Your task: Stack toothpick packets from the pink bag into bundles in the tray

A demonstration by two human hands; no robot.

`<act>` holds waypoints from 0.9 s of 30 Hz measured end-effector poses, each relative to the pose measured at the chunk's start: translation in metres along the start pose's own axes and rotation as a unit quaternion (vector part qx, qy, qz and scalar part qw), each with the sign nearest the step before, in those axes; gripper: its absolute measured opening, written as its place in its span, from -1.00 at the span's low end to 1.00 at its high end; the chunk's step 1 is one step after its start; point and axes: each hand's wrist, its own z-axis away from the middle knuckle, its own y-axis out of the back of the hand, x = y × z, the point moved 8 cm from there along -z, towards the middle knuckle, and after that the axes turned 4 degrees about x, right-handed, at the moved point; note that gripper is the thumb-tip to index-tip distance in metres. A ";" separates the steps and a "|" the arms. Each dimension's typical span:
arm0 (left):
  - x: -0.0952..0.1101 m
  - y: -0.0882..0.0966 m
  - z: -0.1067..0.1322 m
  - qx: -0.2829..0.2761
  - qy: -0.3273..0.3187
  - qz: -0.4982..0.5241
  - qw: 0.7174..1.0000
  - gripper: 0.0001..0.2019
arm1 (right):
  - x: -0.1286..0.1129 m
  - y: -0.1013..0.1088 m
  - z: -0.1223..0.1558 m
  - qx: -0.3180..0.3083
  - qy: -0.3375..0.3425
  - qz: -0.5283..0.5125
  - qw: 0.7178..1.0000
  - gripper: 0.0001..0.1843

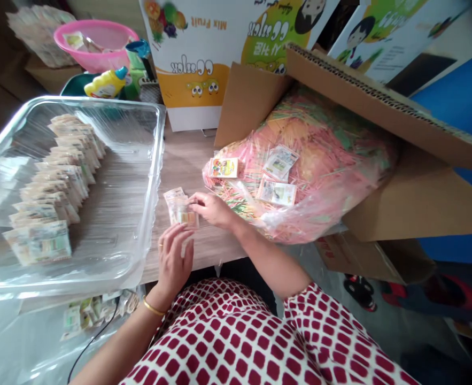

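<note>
Small clear printed packets lie in a short overlapping row on the wooden table, directly in front of me. My right hand has its thumb and fingertips pinched together at the upper right edge of the nearest packet. Orange and yellow contents show through that packet's window. At its lower edge is my left hand, with fingers stretched out and slightly apart, the fingertips touching or nearly touching the packet. A gold ring and a bangle are on the left hand and wrist.
A clear plastic tray at left holds long rows of filled packets. At right, an open cardboard box has a plastic bag of thin coloured sticks, with stacks of printed packets on top. Behind stand a pink basin and a yellow bottle.
</note>
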 end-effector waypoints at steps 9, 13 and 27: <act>-0.003 -0.036 0.009 -0.062 -0.017 -0.113 0.992 -0.35 | -0.016 0.115 0.025 0.285 0.042 0.256 0.923 -0.78; -0.001 -0.035 0.008 -0.056 -0.007 -0.109 0.992 -0.36 | 0.018 0.234 0.072 0.459 -0.132 0.369 0.797 -0.76; 0.052 -0.051 0.010 -0.178 -0.062 0.154 0.970 -0.60 | 0.029 0.276 0.103 0.491 -0.126 0.449 0.736 -0.61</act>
